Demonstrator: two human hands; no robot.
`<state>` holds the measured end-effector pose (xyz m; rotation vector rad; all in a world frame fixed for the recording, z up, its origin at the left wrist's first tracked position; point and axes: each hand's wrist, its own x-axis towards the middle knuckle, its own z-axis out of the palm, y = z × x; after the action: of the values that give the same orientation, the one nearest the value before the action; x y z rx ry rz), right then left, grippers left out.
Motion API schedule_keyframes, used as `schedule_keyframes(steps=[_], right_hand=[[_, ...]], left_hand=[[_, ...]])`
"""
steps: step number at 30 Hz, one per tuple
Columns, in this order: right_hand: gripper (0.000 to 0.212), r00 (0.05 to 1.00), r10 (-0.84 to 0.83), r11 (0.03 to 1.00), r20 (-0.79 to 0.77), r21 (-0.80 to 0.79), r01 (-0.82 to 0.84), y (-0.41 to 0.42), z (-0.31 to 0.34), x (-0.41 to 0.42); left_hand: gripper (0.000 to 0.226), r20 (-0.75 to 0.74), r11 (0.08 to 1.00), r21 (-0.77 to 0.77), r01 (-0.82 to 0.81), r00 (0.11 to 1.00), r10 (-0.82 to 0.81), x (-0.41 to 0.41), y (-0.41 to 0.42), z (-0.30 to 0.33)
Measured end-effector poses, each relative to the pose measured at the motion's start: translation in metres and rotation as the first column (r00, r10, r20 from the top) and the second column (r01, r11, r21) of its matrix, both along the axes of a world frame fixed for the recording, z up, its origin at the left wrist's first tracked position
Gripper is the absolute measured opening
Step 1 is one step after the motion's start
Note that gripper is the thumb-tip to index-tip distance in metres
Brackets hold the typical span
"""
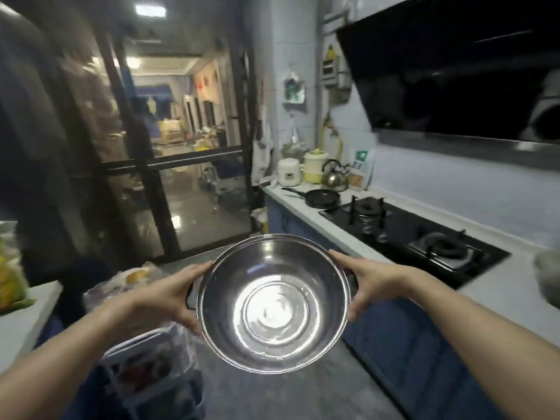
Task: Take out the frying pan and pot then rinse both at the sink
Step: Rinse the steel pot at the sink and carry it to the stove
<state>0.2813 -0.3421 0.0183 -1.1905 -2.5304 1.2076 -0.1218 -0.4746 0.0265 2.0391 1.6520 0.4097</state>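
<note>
**Pot in Transit, Pan Left on Counter**

I note both hands, left [169, 294] and right [371, 281], clasped on the side handles of the steel pot [274, 304], held level in mid-air over the floor, probably so it carries steadily. The frying pan [321, 197] rests on the white counter [298, 207] beside the hob [415, 237]. No sink visible; the frame is blurred.

The pot's two dark side handles are mostly buried under the left hand [174, 294] and right hand [368, 283] gripping the shiny round steel pot [274, 303], so can't really make out their shape. A greyish round thing [548, 275] on the white countertop [500, 294] gets chopped by the right edge and it's smeared. The clear plastic-wrapped packages [151, 356] down low on the left are too blurry to read.
</note>
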Motion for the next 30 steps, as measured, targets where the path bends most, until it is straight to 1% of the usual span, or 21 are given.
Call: schedule_keyframes(steps=[1, 2, 4, 5, 8, 9, 13, 15, 16, 17, 18, 19, 20, 21, 22, 23, 24, 25, 26, 29, 30], right_hand=[[0.140, 0.998, -0.059, 0.998, 0.004, 0.005, 0.059, 0.003, -0.003, 0.021], [0.137, 0.995, -0.101, 0.995, -0.002, 0.007, 0.101, 0.006, -0.006, 0.042], [0.123, 0.982, -0.188, 0.982, -0.014, 0.018, 0.188, 0.009, -0.012, 0.088], [0.122, 0.972, -0.234, 0.972, -0.012, 0.016, 0.234, 0.009, -0.013, 0.112], [0.136, 0.925, -0.380, 0.924, 0.019, -0.037, 0.380, 0.009, -0.020, 0.180], [0.138, 0.909, -0.416, 0.908, 0.039, -0.038, 0.417, 0.010, -0.024, 0.201], [0.136, 0.849, -0.525, 0.848, 0.058, -0.048, 0.528, 0.021, -0.036, 0.281], [0.137, 0.819, -0.571, 0.817, 0.062, -0.053, 0.574, 0.029, -0.045, 0.319], [0.141, 0.801, -0.594, 0.799, 0.072, -0.057, 0.598, 0.032, -0.049, 0.336], [0.144, 0.786, -0.613, 0.784, 0.081, -0.061, 0.617, 0.036, -0.055, 0.353], [0.146, 0.777, -0.624, 0.774, 0.087, -0.065, 0.629, 0.040, -0.060, 0.367], [0.147, 0.769, -0.633, 0.766, 0.089, -0.070, 0.638, 0.044, -0.065, 0.381], [0.147, 0.760, -0.644, 0.756, 0.085, -0.079, 0.650, 0.048, -0.070, 0.393], [0.147, 0.748, -0.659, 0.743, 0.076, -0.089, 0.663, 0.051, -0.075, 0.404], [0.147, 0.736, -0.673, 0.730, 0.071, -0.097, 0.676, 0.055, -0.081, 0.414], [0.147, 0.728, -0.683, 0.720, 0.065, -0.108, 0.685, 0.059, -0.087, 0.424], [0.147, 0.720, -0.691, 0.712, 0.062, -0.116, 0.693, 0.063, -0.094, 0.432], [0.149, 0.711, -0.700, 0.702, 0.068, -0.118, 0.702, 0.066, -0.101, 0.440], [0.151, 0.703, -0.707, 0.694, 0.077, -0.118, 0.710, 0.070, -0.107, 0.446], [0.156, 0.677, -0.733, 0.663, 0.066, -0.155, 0.733, 0.082, -0.131, 0.465], [0.156, 0.661, -0.748, 0.644, 0.060, -0.175, 0.744, 0.086, -0.140, 0.472]], left_hand=[[0.133, 0.002, 0.998, -0.013, 0.068, 0.998, -0.068, 0.015, 0.028, 0.000], [0.131, 0.012, 0.991, -0.026, 0.131, 0.991, -0.131, 0.030, 0.053, -0.001], [0.128, 0.019, 0.969, -0.032, 0.244, 0.970, -0.243, 0.066, 0.102, -0.008], [0.127, 0.012, 0.954, -0.037, 0.296, 0.955, -0.296, 0.086, 0.124, -0.012], [0.128, 0.008, 0.912, -0.065, 0.406, 0.914, -0.406, 0.154, 0.186, -0.028], [0.128, 0.013, 0.896, -0.067, 0.439, 0.898, -0.439, 0.179, 0.205, -0.033], [0.127, 0.048, 0.839, -0.081, 0.538, 0.843, -0.536, 0.272, 0.267, -0.049], [0.121, 0.038, 0.803, -0.067, 0.592, 0.806, -0.590, 0.316, 0.298, -0.061], [0.110, 0.003, 0.787, -0.046, 0.616, 0.788, -0.616, 0.336, 0.313, -0.072], [0.089, -0.075, 0.774, 0.006, 0.633, 0.772, -0.631, 0.362, 0.325, -0.081], [0.064, -0.074, 0.749, 0.025, 0.662, 0.748, -0.659, 0.384, 0.340, -0.094], [0.048, 0.007, 0.756, 0.004, 0.655, 0.756, -0.655, 0.397, 0.351, -0.104], [0.048, 0.030, 0.756, -0.015, 0.654, 0.756, -0.654, 0.414, 0.362, -0.112], [0.067, 0.000, 0.727, 0.010, 0.687, 0.727, -0.687, 0.428, 0.368, -0.115], [0.099, 0.030, 0.756, -0.004, 0.654, 0.756, -0.654, 0.442, 0.379, -0.119], [0.125, 0.114, 0.769, -0.059, 0.637, 0.769, -0.629, 0.451, 0.392, -0.127], [0.136, 0.130, 0.734, -0.106, 0.671, 0.741, -0.659, 0.462, 0.402, -0.134], [0.138, 0.133, 0.708, -0.149, 0.691, 0.723, -0.678, 0.470, 0.410, -0.137], [0.136, 0.126, 0.691, -0.149, 0.708, 0.706, -0.697, 0.481, 0.420, -0.144], [0.131, 0.181, 0.636, -0.144, 0.758, 0.652, -0.736, 0.515, 0.448, -0.161], [0.132, 0.163, 0.620, -0.142, 0.771, 0.636, -0.754, 0.525, 0.459, -0.167]])
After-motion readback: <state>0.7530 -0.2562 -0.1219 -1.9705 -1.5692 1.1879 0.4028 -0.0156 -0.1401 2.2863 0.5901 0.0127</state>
